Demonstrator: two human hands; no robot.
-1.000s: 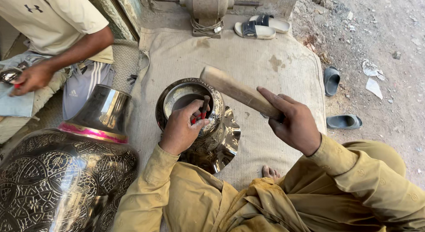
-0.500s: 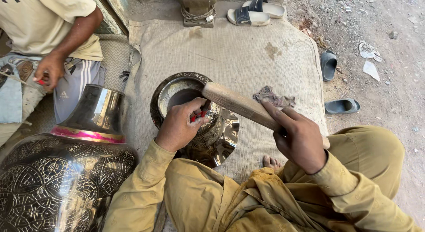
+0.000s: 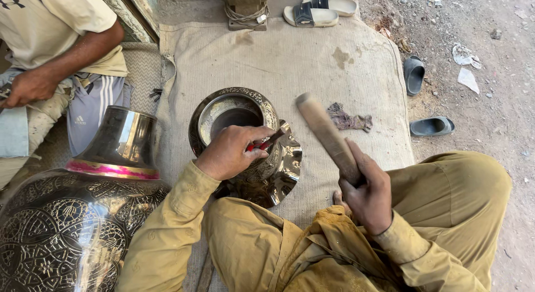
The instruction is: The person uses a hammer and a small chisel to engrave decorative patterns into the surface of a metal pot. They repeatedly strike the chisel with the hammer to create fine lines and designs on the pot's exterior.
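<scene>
Left hand [image 3: 229,152] has its fingers curled tight around a small red-handled punch tool [image 3: 266,142], tip pressed on the rim of the round engraved shiny metal vessel [image 3: 245,144] sitting on the coarse beige mat [image 3: 312,63]. Right hand [image 3: 365,191] grips a smooth wooden mallet [image 3: 326,136], raised just beside the vessel.

I see an engraved metal bowl [image 3: 245,144] under my left hand [image 3: 228,152], a red-handled punch [image 3: 266,142] pinched against its rim, and a wooden mallet [image 3: 327,137] raised in my right hand [image 3: 368,194].

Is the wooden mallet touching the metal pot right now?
No. The right hand holds the mallet raised to the side of the pot, with bare mat showing between them.
</scene>
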